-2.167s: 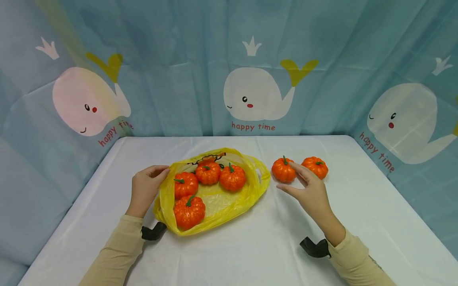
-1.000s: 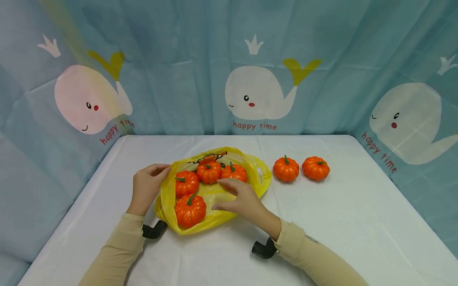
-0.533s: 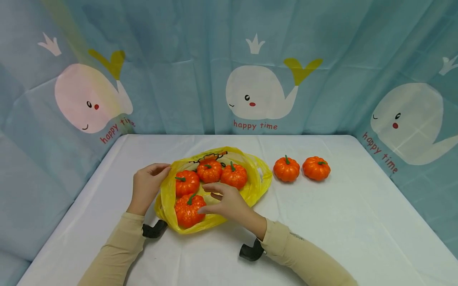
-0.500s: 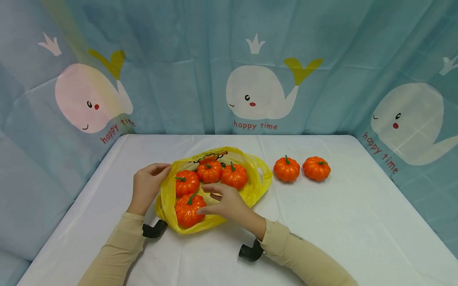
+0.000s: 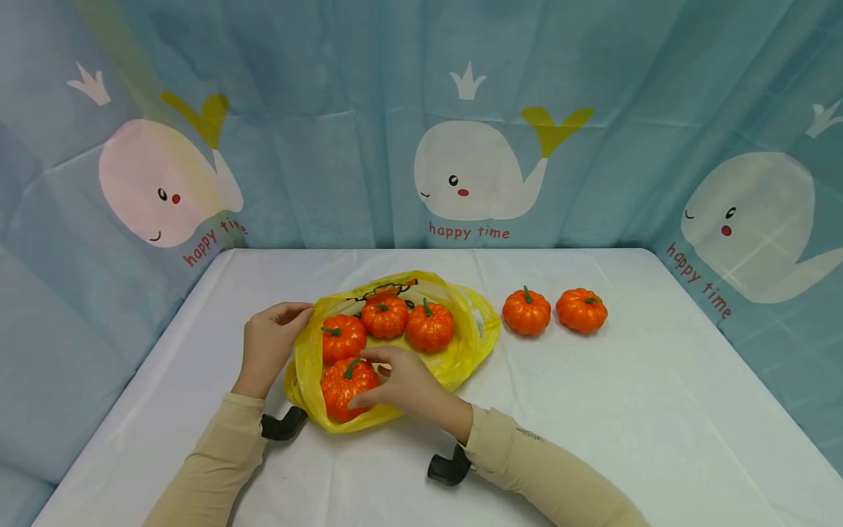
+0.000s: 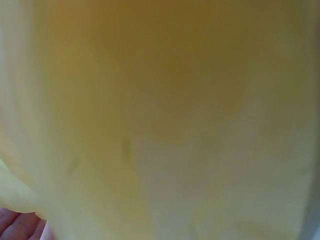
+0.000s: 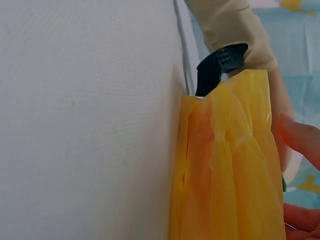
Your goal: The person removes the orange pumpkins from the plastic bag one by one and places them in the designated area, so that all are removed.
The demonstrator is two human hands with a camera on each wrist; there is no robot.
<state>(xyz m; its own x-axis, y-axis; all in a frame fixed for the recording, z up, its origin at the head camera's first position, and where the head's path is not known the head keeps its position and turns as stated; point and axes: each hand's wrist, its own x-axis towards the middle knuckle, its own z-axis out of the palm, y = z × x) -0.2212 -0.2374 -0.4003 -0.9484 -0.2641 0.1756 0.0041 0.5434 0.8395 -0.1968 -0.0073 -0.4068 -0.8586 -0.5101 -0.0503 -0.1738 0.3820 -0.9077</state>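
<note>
A yellow plastic bag (image 5: 461, 369) lies with its mouth spread, several small orange pumpkins inside. My left hand (image 5: 270, 344) pinches the bag's left rim between thumb and fingertips; yellow film fills most of the left wrist view. Over the front of the bag, my right hand (image 5: 411, 384) reaches in with thumb and fingers spread at the right side of the nearest pumpkin (image 5: 342, 391). Whether the fingertips touch it is not clear. Behind it sit a left pumpkin (image 5: 345, 338), a middle pumpkin (image 5: 384, 319) and a right pumpkin (image 5: 431, 329).
Two more orange pumpkins stand on the white tablecloth (image 5: 626, 410) right of the bag: one upright (image 5: 527, 313), the other tilted (image 5: 582, 311). A blue whale-print curtain (image 5: 316, 176) hangs behind and at both sides. Black camera mounts (image 5: 450, 466) project from the wrists.
My right hand has moved left from beside the two outside pumpkins, across the bag, to the nearest pumpkin inside. My left hand stays at the rim; no pumpkin has visibly shifted.
</note>
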